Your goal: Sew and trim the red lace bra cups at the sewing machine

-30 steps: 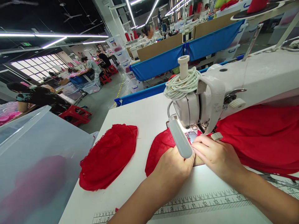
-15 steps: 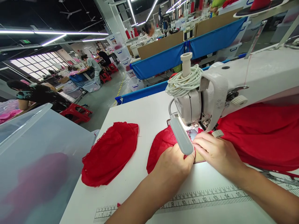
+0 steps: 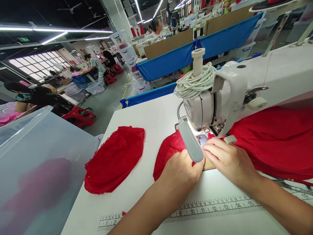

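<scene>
My left hand is closed on the edge of a piece of red fabric that lies on the sewing machine bed, left of the needle area. Close by, my right hand has its fingers pinched together just in front of the presser foot; what they grip is mostly hidden. The white sewing machine stands over the cloth, with a grey lamp lit beside the needle and covering part of my left fingers. A larger mass of red cloth lies under the machine arm on the right.
Another red fabric piece lies on the white table at left. A translucent plastic bin stands against the table's left edge. A printed ruler runs along the front. Co-workers sit beyond, near red stools.
My view has shifted slightly, so the machine sits a little further right in the picture. Both hands keep nearly the same place and grip at the needle area.
</scene>
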The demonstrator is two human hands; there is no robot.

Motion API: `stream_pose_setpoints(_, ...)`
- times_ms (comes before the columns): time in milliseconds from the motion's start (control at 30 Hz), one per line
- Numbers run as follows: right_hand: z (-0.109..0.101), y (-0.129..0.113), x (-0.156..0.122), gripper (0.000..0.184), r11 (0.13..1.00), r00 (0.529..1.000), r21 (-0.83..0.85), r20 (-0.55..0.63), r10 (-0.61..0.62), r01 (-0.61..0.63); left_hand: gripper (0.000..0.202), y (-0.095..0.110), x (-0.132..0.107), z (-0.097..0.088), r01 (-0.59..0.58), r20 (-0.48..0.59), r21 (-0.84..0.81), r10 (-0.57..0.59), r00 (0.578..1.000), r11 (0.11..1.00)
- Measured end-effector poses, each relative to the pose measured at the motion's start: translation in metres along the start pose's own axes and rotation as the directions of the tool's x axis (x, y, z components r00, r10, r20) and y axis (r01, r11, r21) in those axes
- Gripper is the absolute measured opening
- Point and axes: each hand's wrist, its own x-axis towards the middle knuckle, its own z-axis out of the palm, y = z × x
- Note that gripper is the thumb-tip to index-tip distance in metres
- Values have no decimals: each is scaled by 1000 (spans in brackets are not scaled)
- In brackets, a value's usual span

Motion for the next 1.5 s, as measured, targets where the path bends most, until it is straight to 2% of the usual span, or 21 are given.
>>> stream_pose_setpoints(333, -1, 0, -1, 32, 1000, 1000, 21, 5, -2, 2, 37, 0, 1, -1, 10, 42, -8, -10, 999, 1000)
stream_pose_setpoints(567, 0, 1, -1, 33, 1000, 1000, 19, 10, -9, 9, 31, -1, -1, 3, -4, -41, -8, 3, 999, 1000)
stream_pose_setpoints(800, 0, 2, -1, 33, 1000, 1000, 6, -13, 13, -12, 35, -1, 1, 6, -15, -160, 40, 22, 987, 999)
stream_pose_setpoints(1167, 1, 2, -1, 31, 1000, 1000, 21, -12, 9, -9, 30, -1, 1, 7, -58, -119, 9, 58, 991, 998)
stream_pose_setpoints(1333, -1, 2, -1, 31, 1000, 1000, 31, -10, -2, 2, 31, -1, 3, 5, -54, -180, 22, 57, 982, 998)
stream_pose_setpoints(1500, -1, 2, 0, 31, 999, 1000, 41, -6, -7, 7, 27, -1, 4, 1, -51, -210, -59, 38, 977, 997)
